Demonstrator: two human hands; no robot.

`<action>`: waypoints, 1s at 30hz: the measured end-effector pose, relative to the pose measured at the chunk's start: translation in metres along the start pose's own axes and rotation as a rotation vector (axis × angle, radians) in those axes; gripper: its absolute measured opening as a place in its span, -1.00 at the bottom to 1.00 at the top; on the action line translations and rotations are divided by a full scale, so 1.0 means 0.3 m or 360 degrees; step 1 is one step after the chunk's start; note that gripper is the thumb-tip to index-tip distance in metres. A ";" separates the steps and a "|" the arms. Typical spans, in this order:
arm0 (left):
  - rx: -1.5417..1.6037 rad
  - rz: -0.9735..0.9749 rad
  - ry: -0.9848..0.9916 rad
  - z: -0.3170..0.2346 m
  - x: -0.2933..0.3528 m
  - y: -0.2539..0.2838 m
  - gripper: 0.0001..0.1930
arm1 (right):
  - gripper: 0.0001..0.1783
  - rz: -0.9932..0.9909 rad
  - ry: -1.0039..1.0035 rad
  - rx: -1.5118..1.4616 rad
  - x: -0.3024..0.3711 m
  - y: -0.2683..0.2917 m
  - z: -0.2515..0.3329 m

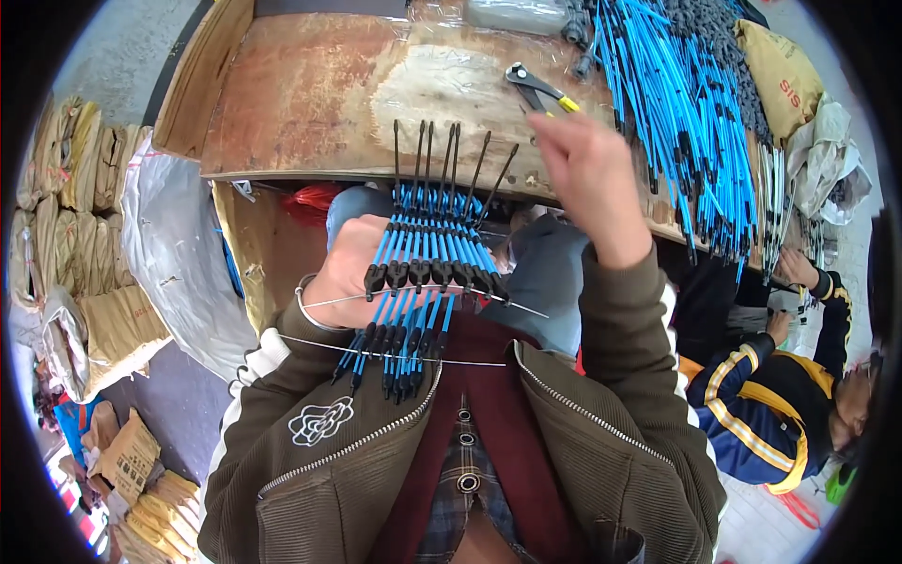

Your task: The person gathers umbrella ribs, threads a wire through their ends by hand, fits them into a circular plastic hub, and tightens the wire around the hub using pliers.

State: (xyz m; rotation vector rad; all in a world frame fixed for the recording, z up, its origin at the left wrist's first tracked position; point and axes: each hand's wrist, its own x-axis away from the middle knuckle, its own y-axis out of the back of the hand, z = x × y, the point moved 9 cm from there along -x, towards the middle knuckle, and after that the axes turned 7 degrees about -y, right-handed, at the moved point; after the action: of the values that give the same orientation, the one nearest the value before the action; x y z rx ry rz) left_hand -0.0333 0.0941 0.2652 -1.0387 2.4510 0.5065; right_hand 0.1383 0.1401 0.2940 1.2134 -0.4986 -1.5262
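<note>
My left hand [352, 268] is closed around a fan of blue rods with black ends [437, 246], held over my lap in front of the table edge. Thin metal wires [526, 308] run across the bundle through the rods' black ends, one above the other. Several black stems [427, 155] stick up from its far side. My right hand [592, 174] is raised to the right of the bundle, apart from it. Its thumb and index finger are pinched together; whatever may be between them is too small to make out. Pliers with black and yellow handles [540, 92] lie just beyond it on the table.
The worn wooden table [310, 103] has a raised board at its left. A big heap of blue rods [681, 113] overhangs its right edge, near a tan sack [780, 80]. Another person [770, 395] works at the right. Stacked brown sacks [80, 188] and grey sheeting [178, 254] are left.
</note>
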 end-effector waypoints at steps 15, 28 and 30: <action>0.0091 -0.0165 -0.0226 -0.089 -0.042 0.000 -0.93 | -0.83 0.0277 -0.0382 0.0353 0.140 -0.049 -0.096; -0.0063 -0.0157 -0.0055 0.022 0.029 -0.012 -0.95 | -0.84 0.0297 -0.0351 0.0322 0.111 -0.078 -0.078; -0.0146 -0.0074 -0.0084 0.002 0.018 -0.018 -0.95 | -0.85 0.0279 -0.0320 0.0252 0.102 -0.089 -0.077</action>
State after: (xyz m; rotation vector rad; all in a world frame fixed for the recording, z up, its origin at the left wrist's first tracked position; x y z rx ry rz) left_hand -0.0325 0.0877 0.2610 -1.1021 2.3712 0.6279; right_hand 0.1488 0.1281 0.2499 1.1088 -0.8505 -1.4863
